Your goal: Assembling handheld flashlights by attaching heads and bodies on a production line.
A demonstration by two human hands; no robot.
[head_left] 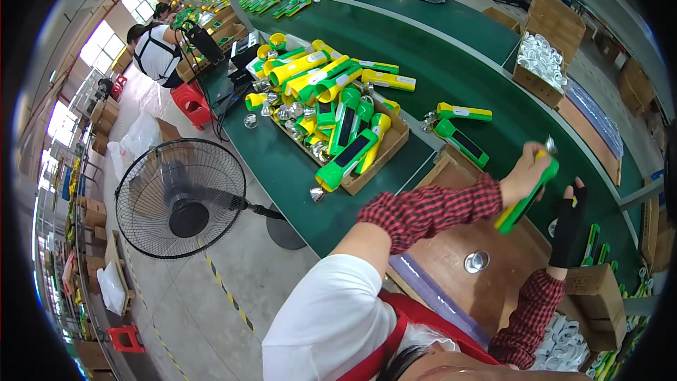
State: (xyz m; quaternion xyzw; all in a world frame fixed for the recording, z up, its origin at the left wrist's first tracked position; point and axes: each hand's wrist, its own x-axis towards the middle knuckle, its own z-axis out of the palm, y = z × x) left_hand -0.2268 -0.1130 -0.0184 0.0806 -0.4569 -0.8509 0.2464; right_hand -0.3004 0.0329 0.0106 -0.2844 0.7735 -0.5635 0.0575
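At 3 o'clock in the view, a person's left hand point(522, 176) clamps a green-and-yellow plastic flashlight point(528, 201), tilted above a shallow brown wooden tray point(508, 282). Nearby, toward 4 o'clock, the right hand point(570, 229), in a black fingerless glove point(567, 241), has its fingertips apart. A round silver reflector point(477, 262) lies in the tray at 4 o'clock. Two more flashlights point(460, 142) rest at the left hand's 10 o'clock; a cardboard box point(388, 157) heaped with others sits toward 1 o'clock.
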